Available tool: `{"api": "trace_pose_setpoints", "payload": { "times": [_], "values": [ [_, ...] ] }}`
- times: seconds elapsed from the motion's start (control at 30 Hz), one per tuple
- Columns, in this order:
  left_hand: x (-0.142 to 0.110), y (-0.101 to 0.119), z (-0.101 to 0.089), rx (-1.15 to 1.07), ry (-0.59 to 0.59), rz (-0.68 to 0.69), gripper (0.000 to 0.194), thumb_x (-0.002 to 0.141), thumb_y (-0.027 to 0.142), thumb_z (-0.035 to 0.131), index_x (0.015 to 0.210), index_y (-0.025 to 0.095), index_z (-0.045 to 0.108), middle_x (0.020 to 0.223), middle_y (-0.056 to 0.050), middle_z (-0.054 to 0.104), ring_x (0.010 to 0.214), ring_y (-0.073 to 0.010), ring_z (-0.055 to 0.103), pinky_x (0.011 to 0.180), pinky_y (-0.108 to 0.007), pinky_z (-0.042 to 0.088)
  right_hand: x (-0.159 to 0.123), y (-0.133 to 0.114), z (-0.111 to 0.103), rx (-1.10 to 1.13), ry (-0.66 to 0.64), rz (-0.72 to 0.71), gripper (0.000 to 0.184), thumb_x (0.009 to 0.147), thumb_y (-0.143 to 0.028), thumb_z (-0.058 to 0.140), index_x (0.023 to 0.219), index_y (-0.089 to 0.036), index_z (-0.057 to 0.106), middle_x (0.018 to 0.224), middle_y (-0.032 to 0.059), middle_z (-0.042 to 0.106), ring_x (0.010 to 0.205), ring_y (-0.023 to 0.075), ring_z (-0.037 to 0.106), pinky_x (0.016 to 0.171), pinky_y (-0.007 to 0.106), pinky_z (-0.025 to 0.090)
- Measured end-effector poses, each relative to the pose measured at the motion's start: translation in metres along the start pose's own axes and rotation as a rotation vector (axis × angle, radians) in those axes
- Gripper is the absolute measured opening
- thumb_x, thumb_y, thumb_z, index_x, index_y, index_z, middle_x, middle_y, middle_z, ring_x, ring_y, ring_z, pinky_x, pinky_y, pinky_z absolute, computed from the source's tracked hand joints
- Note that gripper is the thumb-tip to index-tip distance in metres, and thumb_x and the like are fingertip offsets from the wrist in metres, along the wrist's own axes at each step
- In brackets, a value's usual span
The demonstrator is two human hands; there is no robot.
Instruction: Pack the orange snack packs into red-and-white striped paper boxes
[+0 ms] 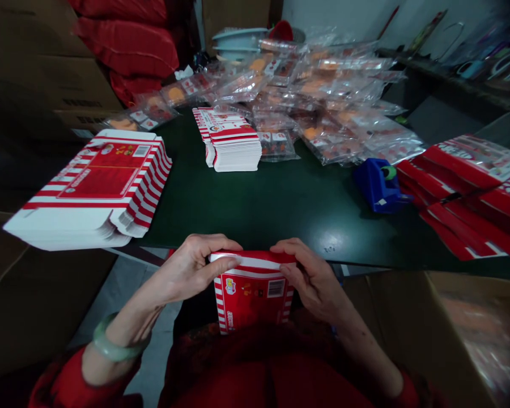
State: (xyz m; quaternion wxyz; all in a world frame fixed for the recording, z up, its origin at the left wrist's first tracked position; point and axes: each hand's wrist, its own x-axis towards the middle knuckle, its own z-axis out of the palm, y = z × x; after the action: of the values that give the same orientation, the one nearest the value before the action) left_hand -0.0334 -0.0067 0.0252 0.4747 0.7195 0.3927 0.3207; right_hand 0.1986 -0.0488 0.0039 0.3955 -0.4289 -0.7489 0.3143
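Note:
Close to my body, at the table's front edge, I hold a red and white striped carton with a barcode on its face. My left hand grips its top left corner, thumb on the near face and fingers over the top edge. At the top right corner, my right hand pinches the same edge between thumb and curled fingers. The carton's lower end is hidden against my clothes. A stack of flat matching cartons lies to the left, and a pile of printed striped cards sits ahead.
Clear plastic packets with orange pieces are heaped at the back of the green table. A blue tape dispenser and red printed packaging lie on the right. An open cardboard box stands below the table's right side.

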Motion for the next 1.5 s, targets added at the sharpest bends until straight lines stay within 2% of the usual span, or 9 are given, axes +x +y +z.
{"api": "trace_pose_setpoints", "payload": {
  "times": [0.13, 0.3, 0.47, 0.63, 0.87, 1.0, 1.17, 1.27, 1.5],
  "values": [
    [0.004, 0.005, 0.001, -0.054, 0.030, -0.031, 0.015, 0.074, 0.025, 0.065, 0.076, 0.017, 0.078, 0.069, -0.010, 0.071, 0.054, -0.0178, 0.063, 0.043, -0.021, 0.046, 0.004, -0.003, -0.005, -0.045, -0.093, -0.027, 0.023, 0.093, -0.018, 0.043, 0.113, -0.020, 0.054, 0.103, 0.0086, 0.058, 0.093, 0.0163, 0.059, 0.081, 0.030, 0.050],
    [0.002, 0.001, 0.006, -0.118, 0.119, -0.128, 0.016, 0.073, 0.028, 0.067, 0.068, 0.015, 0.075, 0.055, -0.005, 0.064, 0.043, -0.0111, 0.050, 0.037, -0.018, 0.036, 0.008, -0.003, -0.008, -0.056, -0.096, -0.021, 0.022, 0.094, -0.022, 0.043, 0.112, -0.019, 0.054, 0.101, 0.0084, 0.059, 0.090, 0.0161, 0.059, 0.078, 0.030, 0.051],
    [0.001, -0.004, 0.006, -0.138, 0.081, -0.131, 0.019, 0.075, 0.031, 0.066, 0.075, 0.015, 0.077, 0.061, -0.005, 0.061, 0.046, -0.0101, 0.047, 0.037, -0.017, 0.032, 0.005, 0.006, -0.011, 0.002, -0.091, -0.075, 0.033, 0.087, -0.028, 0.057, 0.119, -0.021, 0.053, 0.098, 0.0069, 0.064, 0.083, 0.0168, 0.063, 0.068, 0.028, 0.053],
    [0.004, -0.006, 0.008, -0.176, 0.114, -0.151, 0.018, 0.074, 0.030, 0.068, 0.078, 0.017, 0.079, 0.066, -0.007, 0.062, 0.052, -0.0122, 0.052, 0.042, -0.019, 0.038, 0.007, 0.006, -0.012, -0.285, 0.074, -0.251, 0.022, 0.086, -0.010, 0.051, 0.103, -0.020, 0.061, 0.095, 0.0079, 0.067, 0.084, 0.0168, 0.066, 0.073, 0.030, 0.055],
    [0.004, -0.005, 0.013, -0.206, 0.083, -0.144, 0.017, 0.074, 0.029, 0.069, 0.080, 0.017, 0.079, 0.067, -0.007, 0.063, 0.056, -0.0137, 0.055, 0.046, -0.020, 0.041, 0.015, 0.011, -0.025, -0.575, -0.074, -0.444, 0.032, 0.086, -0.008, 0.045, 0.111, -0.020, 0.061, 0.104, 0.0097, 0.067, 0.085, 0.0166, 0.066, 0.060, 0.023, 0.053],
    [0.001, -0.009, 0.014, -0.212, 0.142, -0.133, 0.015, 0.073, 0.028, 0.071, 0.079, 0.018, 0.079, 0.070, -0.008, 0.065, 0.059, -0.0143, 0.058, 0.048, -0.020, 0.043, 0.022, 0.008, -0.028, -0.332, -0.117, -0.330, 0.027, 0.087, -0.007, 0.042, 0.098, -0.017, 0.065, 0.113, 0.0139, 0.065, 0.087, 0.0166, 0.067, 0.069, 0.028, 0.056],
    [0.000, -0.006, 0.014, -0.228, 0.174, -0.134, 0.015, 0.069, 0.029, 0.074, 0.075, 0.017, 0.079, 0.068, -0.008, 0.067, 0.056, -0.0142, 0.056, 0.045, -0.020, 0.043, 0.026, 0.006, -0.026, 0.054, -0.130, -0.058, 0.010, 0.087, -0.025, 0.057, 0.083, -0.019, 0.065, 0.089, 0.0059, 0.072, 0.082, 0.0156, 0.069, 0.072, 0.028, 0.055],
    [0.001, -0.004, 0.016, -0.195, 0.192, -0.119, 0.013, 0.069, 0.028, 0.073, 0.074, 0.018, 0.079, 0.066, -0.007, 0.066, 0.053, -0.0133, 0.055, 0.042, -0.019, 0.042, 0.024, 0.009, -0.023, 0.041, -0.076, -0.030, 0.012, 0.085, -0.029, 0.061, 0.081, -0.019, 0.064, 0.084, 0.0040, 0.072, 0.073, 0.0137, 0.067, 0.065, 0.025, 0.053],
    [0.000, -0.007, 0.022, -0.135, 0.231, -0.050, 0.010, 0.072, 0.024, 0.072, 0.076, 0.019, 0.079, 0.067, -0.007, 0.068, 0.056, -0.0144, 0.059, 0.046, -0.020, 0.044, 0.015, 0.007, -0.021, -0.193, -0.129, -0.074, 0.016, 0.090, -0.025, 0.053, 0.105, -0.020, 0.056, 0.091, 0.0045, 0.067, 0.075, 0.0146, 0.063, 0.066, 0.026, 0.053]
  ]
}}
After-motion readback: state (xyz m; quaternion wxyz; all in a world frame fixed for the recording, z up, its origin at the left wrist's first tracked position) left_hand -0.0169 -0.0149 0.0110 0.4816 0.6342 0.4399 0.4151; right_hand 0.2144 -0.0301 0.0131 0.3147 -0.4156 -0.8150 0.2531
